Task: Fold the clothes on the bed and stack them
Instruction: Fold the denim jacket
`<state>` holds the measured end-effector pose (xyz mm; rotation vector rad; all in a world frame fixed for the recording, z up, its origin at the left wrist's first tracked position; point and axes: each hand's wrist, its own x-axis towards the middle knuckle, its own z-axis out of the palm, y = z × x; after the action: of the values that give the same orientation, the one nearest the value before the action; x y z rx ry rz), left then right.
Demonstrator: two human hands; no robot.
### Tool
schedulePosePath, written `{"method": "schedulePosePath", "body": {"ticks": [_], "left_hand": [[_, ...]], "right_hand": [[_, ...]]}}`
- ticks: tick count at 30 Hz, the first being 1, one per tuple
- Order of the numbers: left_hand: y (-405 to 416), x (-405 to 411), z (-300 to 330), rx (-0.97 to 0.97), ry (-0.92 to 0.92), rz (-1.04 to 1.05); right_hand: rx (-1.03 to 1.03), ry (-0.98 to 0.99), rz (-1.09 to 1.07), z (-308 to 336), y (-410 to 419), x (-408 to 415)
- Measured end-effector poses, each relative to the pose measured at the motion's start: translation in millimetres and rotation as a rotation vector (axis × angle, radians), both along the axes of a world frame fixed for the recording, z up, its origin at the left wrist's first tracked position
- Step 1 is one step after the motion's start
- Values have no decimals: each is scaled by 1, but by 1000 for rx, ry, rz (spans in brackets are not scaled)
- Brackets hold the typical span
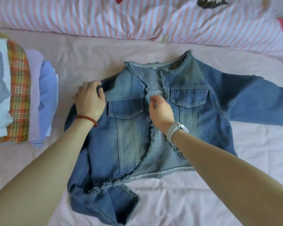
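Note:
A blue denim jacket with frayed edges lies front-up on the pink bed sheet. Its right sleeve stretches out to the right; its left sleeve is folded down along the jacket's left side toward the near edge. My left hand grips the jacket's left shoulder, fingers curled over the cloth. My right hand pinches the front opening's frayed edge near the chest pockets. At the far left stands a stack of folded clothes, with plaid, lilac, blue and white pieces.
A pink-and-white striped duvet runs along the far side of the bed. Bare pink sheet lies between the jacket and the stack, and in front of the jacket. A bed edge shows at the far right.

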<state>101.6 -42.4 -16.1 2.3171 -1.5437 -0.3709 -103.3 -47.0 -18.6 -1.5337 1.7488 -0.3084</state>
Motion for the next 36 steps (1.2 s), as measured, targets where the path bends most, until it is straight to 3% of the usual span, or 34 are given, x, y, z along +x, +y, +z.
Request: {"method": "schedulePosePath", "body": {"ticks": [5,7,9,12,16,18,21,23,25,29,32,36], "left_hand": [[-38,31,-24,284,96,-139],[-41,34,-32,338,54,-193],[-44,32,-39,269,-9,-201],[-47,30,-41,102,42,-162],[-50,42,-38,30,26,-208],[-49,46,-39,85,-30,-292],[-46,45,-48,238,-116,-387],[-45,41,-54,224,-142,-408],[-46,41,-55,149,-63,-330],[-55,52,-40,26,296,39],[-65,57,-31,-1,246,130],[-68,56,-39,48,232,202]], "right_hand": [[-79,162,193,-24,-53,7],[-79,186,221,-31,-68,10],[-109,141,239,-36,-76,14],[-121,120,310,-40,-80,20],[-117,80,292,-37,-79,23],[-141,21,197,-33,-73,19],[-206,108,146,-30,-62,15],[-234,132,142,-30,-56,12],[-210,57,118,-28,-57,13],[-235,-22,61,-21,-62,17],[-357,97,91,-21,-64,19],[-269,298,152,-25,-72,24]]}}
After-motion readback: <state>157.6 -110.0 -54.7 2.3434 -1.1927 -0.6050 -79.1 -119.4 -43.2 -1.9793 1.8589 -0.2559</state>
